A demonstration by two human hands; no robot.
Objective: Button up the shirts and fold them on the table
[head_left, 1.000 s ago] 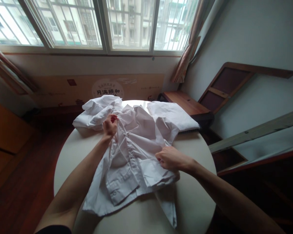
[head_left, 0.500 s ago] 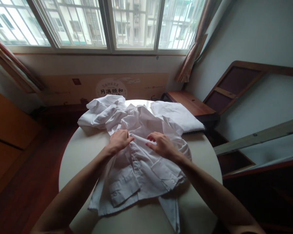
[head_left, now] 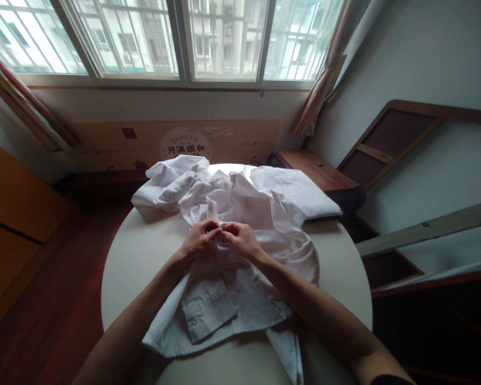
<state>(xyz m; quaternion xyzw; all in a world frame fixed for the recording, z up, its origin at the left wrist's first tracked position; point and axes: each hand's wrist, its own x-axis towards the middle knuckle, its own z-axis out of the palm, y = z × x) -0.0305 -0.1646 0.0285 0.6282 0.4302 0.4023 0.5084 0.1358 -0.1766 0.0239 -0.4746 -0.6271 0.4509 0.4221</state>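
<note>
A crumpled white button-up shirt [head_left: 232, 289] lies spread over the round cream table [head_left: 144, 256]. My left hand [head_left: 198, 240] and my right hand [head_left: 240, 239] meet side by side near the shirt's upper middle, fingers curled and pinching the fabric there. Their fingertips almost touch. The shirt's lower hem and a sleeve [head_left: 291, 350] hang toward the table's near edge.
More rumpled white cloth [head_left: 170, 179] is heaped at the table's far left, and a folded white garment [head_left: 294, 190] lies at the far right. A wooden bench [head_left: 316, 171] and leaning wooden frames stand to the right. A cardboard panel [head_left: 176, 141] rests below the window.
My hands have come together from flat, apart positions on the shirt to a pinch at its upper middle. The shirt fabric has shifted slightly.
</note>
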